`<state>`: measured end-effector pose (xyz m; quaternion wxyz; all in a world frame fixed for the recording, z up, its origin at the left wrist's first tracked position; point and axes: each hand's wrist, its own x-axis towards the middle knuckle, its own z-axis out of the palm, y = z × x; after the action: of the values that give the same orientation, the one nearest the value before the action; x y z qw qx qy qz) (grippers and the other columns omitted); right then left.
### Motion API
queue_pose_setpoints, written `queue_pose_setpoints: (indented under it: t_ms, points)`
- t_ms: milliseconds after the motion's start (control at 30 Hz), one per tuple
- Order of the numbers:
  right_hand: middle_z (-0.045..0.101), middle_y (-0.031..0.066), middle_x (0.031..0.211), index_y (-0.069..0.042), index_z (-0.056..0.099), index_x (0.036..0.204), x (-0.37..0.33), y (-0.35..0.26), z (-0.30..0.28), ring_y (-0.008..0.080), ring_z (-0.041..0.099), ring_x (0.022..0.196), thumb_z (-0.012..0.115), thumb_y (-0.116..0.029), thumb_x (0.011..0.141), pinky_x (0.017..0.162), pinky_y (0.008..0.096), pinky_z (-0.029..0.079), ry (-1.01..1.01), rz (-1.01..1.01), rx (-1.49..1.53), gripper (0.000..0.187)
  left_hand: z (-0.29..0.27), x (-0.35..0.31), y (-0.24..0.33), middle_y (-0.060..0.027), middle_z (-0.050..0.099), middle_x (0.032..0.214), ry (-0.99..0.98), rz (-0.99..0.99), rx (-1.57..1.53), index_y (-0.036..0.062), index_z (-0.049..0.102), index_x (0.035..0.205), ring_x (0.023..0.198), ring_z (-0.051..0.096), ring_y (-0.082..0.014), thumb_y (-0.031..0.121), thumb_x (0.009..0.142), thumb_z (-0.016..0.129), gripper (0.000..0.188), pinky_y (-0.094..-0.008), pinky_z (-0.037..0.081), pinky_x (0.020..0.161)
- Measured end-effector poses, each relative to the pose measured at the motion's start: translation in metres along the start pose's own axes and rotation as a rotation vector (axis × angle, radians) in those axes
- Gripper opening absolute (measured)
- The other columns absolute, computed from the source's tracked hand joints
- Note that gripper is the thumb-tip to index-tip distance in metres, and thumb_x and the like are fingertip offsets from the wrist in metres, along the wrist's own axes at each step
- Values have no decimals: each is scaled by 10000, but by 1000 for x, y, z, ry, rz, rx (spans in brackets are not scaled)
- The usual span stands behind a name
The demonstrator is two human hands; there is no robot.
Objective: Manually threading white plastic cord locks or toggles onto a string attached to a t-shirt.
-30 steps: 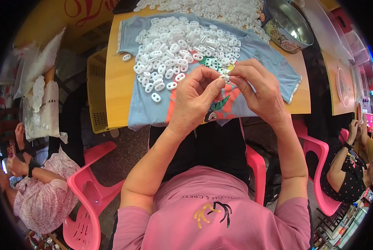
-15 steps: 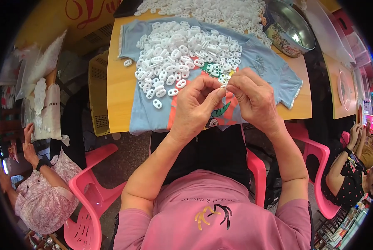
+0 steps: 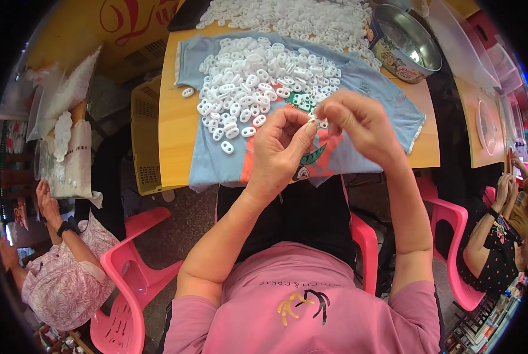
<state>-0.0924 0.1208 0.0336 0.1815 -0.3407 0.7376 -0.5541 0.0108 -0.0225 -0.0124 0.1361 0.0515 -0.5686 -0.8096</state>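
My left hand [image 3: 283, 144] pinches a small white plastic piece [image 3: 313, 121] between thumb and forefinger, above the front of a blue T-shirt [image 3: 216, 168]. Right up against those fingertips, my right hand [image 3: 358, 123] has its fingers curled and closed; what they grip is too small and covered to make out. Behind both hands a heap of white oval plastic pieces [image 3: 246, 76], each with two holes, lies on the shirt. Smaller white pieces [image 3: 326, 85] sit at the heap's right side, close to my right hand. A few ovals lie loose at its left edge.
More white pieces [image 3: 293, 15] cover the far end of the wooden table [image 3: 175, 118]. A round metal tin [image 3: 408, 44] stands at the far right. Left of the table is a yellow crate [image 3: 146, 138]. Pink chairs [image 3: 128, 277] and seated people flank me on both sides.
My right hand has tilted over and shifted slightly up at the fingertips, while my left keeps its pinch. The whole view has shifted a little.
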Motion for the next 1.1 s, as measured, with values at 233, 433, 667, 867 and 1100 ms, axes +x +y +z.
queue_pose_setpoints:
  t_ms: [233, 433, 667, 867, 1100]
  points:
    - [610, 79, 877, -62, 706, 962, 45, 24, 14, 214, 613, 763, 693, -81, 832, 639, 324, 482, 98, -391, -484, 132, 2, -1, 2, 13, 583, 792, -46, 27, -40, 8, 545, 943, 690, 542, -28, 47, 912, 629, 98, -186, 439, 609]
    - [608, 68, 925, -114, 731, 966, 58, 17, 22, 276, 625, 789, 726, -147, 796, 656, 369, 494, 2, -448, -801, 173, 2, -2, 5, 16, 576, 789, -31, 9, -13, 13, 537, 944, 690, 535, -26, 47, 915, 622, 96, -185, 438, 608]
    - [654, 29, 880, -52, 714, 1022, 49, 19, 13, 164, 608, 752, 675, -99, 872, 636, 297, 485, 105, -310, -338, 161, 4, 0, 3, 22, 569, 766, -13, 21, -47, 13, 540, 956, 676, 527, -29, 42, 920, 615, 89, -189, 432, 602]
    - [639, 30, 847, -7, 662, 1140, 13, -1, -4, 67, 556, 693, 612, -139, 952, 654, 227, 467, 17, 142, 227, 236, -2, 4, -2, -92, 533, 1216, -15, 123, -79, 18, 572, 1015, 844, 577, -79, 48, 932, 596, 91, -239, 494, 774]
    - [608, 28, 859, 6, 635, 1161, -5, 0, 0, 82, 569, 716, 623, -147, 947, 689, 231, 482, 87, 162, 345, 263, -2, 5, 1, -127, 517, 1256, -114, 165, -65, 3, 571, 1030, 1058, 569, -139, 17, 924, 590, 109, -290, 512, 890]
